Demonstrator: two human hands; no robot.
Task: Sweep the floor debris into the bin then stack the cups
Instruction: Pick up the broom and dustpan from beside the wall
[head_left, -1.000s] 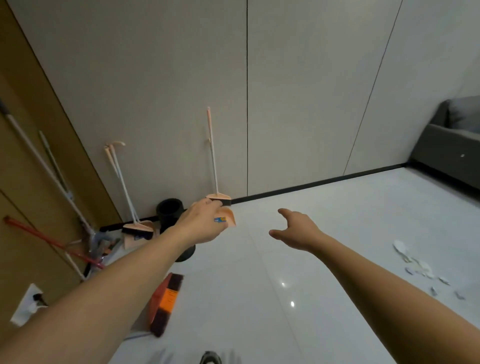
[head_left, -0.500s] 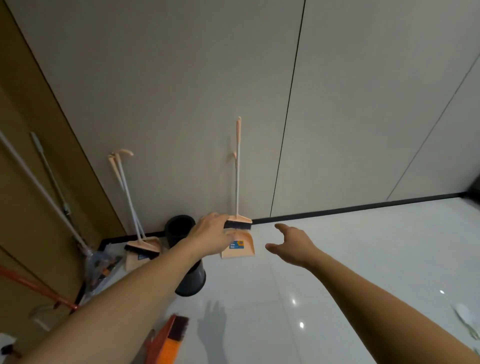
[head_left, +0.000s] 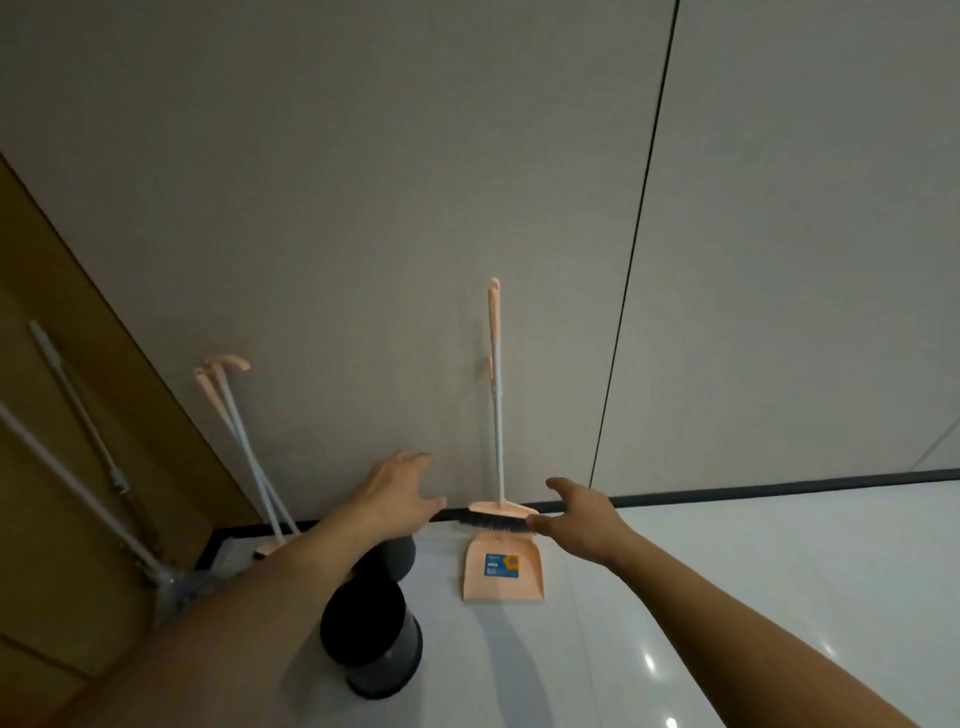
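Note:
A peach broom with dark bristles stands upright against the beige wall, clipped to a peach dustpan that carries a blue label. A dark grey bin stands on the white floor left of the dustpan. My left hand reaches out above the bin, fingers spread, holding nothing. My right hand is stretched toward the broom head, fingers loose, just right of the bristles and apart from them. No debris and no cups are in view.
A second peach broom and dustpan set leans in the corner at the left. Mop poles lean on the wooden panel at the far left. A black baseboard runs along the wall; glossy white floor extends to the right.
The view has moved closer to the wall and turned left; the paper scraps at the right have left the frame. Both hands have come nearer the broom and dustpan.

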